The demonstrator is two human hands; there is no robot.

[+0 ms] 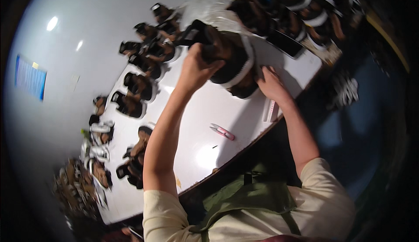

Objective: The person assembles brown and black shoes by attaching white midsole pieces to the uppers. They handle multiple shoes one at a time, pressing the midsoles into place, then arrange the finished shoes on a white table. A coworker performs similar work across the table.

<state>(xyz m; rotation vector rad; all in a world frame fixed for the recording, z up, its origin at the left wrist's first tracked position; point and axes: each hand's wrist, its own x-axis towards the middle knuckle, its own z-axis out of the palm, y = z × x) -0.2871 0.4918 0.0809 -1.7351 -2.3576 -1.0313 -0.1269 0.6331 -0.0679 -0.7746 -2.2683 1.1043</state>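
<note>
My left hand (197, 69) is closed round the collar end of a black and brown shoe (238, 61) with a thick white sole edge. Its thumb lies along the shoe; the other fingers are partly hidden. The shoe is tilted over the white table, its sole edge turned toward the right. Just right of it, my right hand (271, 85) reaches in with fingers stretched and slightly apart, seeming to hold nothing. Blur hides whether its fingertips touch the shoe. Below the hands, small pink-handled thread snips (222, 131) lie on the table.
Several similar shoes (139, 85) line the white table's (187, 163) far left side. More are piled at the far right, by clear plastic wrapping (209, 8). A dark phone-like slab (286, 44) and a small white-and-red box (270, 110) lie to the right.
</note>
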